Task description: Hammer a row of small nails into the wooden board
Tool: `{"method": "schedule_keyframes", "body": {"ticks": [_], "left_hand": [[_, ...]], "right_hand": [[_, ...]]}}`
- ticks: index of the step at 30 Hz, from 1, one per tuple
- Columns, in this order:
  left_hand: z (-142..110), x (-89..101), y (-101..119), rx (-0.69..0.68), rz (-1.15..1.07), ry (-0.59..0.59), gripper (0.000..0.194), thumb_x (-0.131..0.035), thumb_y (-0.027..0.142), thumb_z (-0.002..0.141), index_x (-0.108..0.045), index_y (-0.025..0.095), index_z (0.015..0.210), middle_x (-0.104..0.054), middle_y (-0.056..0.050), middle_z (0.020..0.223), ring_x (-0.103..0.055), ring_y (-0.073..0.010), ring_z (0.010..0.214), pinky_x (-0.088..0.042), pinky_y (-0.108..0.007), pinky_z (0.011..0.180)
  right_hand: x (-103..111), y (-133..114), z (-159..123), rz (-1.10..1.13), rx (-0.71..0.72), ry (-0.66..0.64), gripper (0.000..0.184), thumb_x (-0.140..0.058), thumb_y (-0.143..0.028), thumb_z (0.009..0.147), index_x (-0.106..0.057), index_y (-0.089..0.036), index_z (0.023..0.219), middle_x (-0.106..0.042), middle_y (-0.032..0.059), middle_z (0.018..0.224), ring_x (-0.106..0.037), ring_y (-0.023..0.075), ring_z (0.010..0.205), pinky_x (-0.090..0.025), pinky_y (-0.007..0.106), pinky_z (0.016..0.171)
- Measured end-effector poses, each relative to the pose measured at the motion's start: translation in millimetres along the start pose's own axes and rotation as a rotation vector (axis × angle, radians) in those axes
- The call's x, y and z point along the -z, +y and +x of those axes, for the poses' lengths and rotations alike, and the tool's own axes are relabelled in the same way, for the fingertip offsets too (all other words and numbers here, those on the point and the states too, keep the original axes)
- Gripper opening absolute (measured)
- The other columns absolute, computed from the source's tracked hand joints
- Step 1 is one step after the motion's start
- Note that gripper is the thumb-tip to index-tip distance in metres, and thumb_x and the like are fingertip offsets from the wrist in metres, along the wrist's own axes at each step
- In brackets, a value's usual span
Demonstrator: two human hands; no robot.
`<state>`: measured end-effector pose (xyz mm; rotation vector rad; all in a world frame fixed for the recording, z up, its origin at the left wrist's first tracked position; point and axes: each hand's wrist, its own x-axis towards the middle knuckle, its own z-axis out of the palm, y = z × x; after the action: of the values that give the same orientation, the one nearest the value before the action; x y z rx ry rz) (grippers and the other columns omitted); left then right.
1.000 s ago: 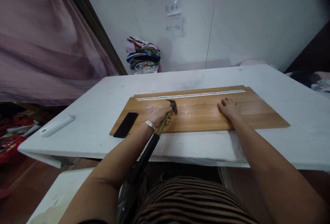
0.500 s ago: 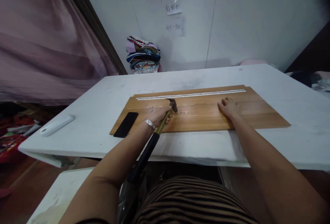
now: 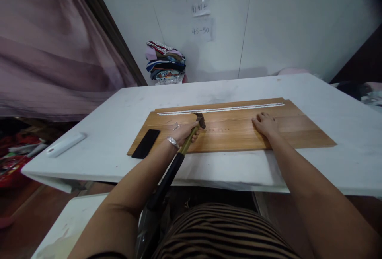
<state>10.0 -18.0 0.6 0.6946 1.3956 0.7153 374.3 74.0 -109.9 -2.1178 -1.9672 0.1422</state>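
Observation:
My left hand (image 3: 187,132), with a silvery band at the wrist, grips a claw hammer (image 3: 186,143) by the wooden neck close below its dark metal head. The hammer head is over a wooden board (image 3: 238,141), at the left end of a short row of nails (image 3: 217,129). A few loose nails (image 3: 176,126) lie on the board just left of my fingers. Farther right, my right hand (image 3: 265,125) rests on the board with its fingers somewhat bent and apart, holding nothing. The hammer's black grip runs back toward my body.
Along the board's far side lies a white measuring strip (image 3: 221,110). A black phone (image 3: 145,144) lies at the board's left end. The white table (image 3: 104,127) also bears a white handled object (image 3: 66,145) at left. Folded cloths (image 3: 166,63) are stacked by the wall.
The hammer head has risen very slightly, with my left hand still around its neck. My right hand has stayed in place on the board.

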Motion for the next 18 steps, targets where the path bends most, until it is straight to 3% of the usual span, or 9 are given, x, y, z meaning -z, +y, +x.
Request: {"method": "schedule_keyframes", "body": {"ticks": [10, 18], "left_hand": [[7.6, 2.9, -8.8, -0.006, -0.004, -0.004, 0.038, -0.042, 0.034, 0.112, -0.058, 0.017, 0.082, -0.049, 0.003, 0.057, -0.038, -0.0061, 0.039, -0.030, -0.015, 0.037], [5.0, 3.2, -2.6, -0.004, -0.009, -0.001, 0.038, -0.041, 0.035, 0.112, -0.060, 0.015, 0.086, -0.048, 0.003, 0.057, -0.037, -0.0058, 0.039, -0.030, -0.014, 0.037]], "right_hand": [[2.5, -3.1, -2.1, -0.009, -0.007, -0.002, 0.042, -0.039, -0.043, 0.104, -0.073, -0.020, 0.110, -0.068, 0.0173, 0.134, -0.055, 0.0332, 0.132, -0.040, 0.050, 0.110], [1.7, -2.7, -2.5, -0.006, 0.001, 0.008, 0.041, -0.040, -0.043, 0.103, -0.073, -0.020, 0.107, -0.069, 0.0175, 0.132, -0.056, 0.0340, 0.130, -0.041, 0.052, 0.110]]}}
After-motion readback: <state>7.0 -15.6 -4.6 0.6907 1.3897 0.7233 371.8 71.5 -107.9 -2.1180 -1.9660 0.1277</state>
